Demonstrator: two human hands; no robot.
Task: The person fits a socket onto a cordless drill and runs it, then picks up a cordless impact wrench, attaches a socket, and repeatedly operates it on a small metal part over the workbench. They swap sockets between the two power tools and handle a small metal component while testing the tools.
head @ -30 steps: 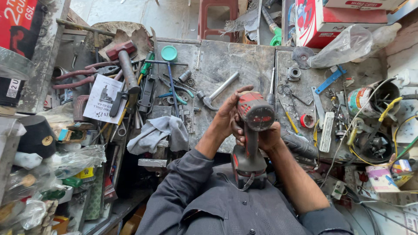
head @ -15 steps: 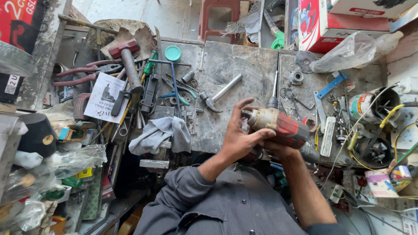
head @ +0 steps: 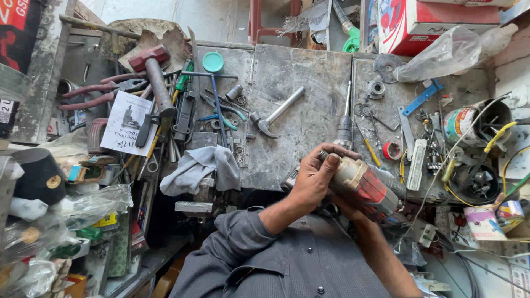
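Workbench (head: 309, 72), left to right: red-headed hammer (head: 154, 74); grey rag (head: 201, 165); steel hammer (head: 276, 116); left hand (head: 314, 179) wrapped over the front end of the red power drill (head: 367, 187); right hand underneath, mostly hidden, grip unclear. Drill in hand at the bench's near edge, touching no workpiece.

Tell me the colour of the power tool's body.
Red, with a pale, worn front end; the power tool shows in the head view, held by both hands.

Light: bright, even daylight from the top.
Shadows: soft, short.
Focus: sharp centre; wide-angle bending at edges.
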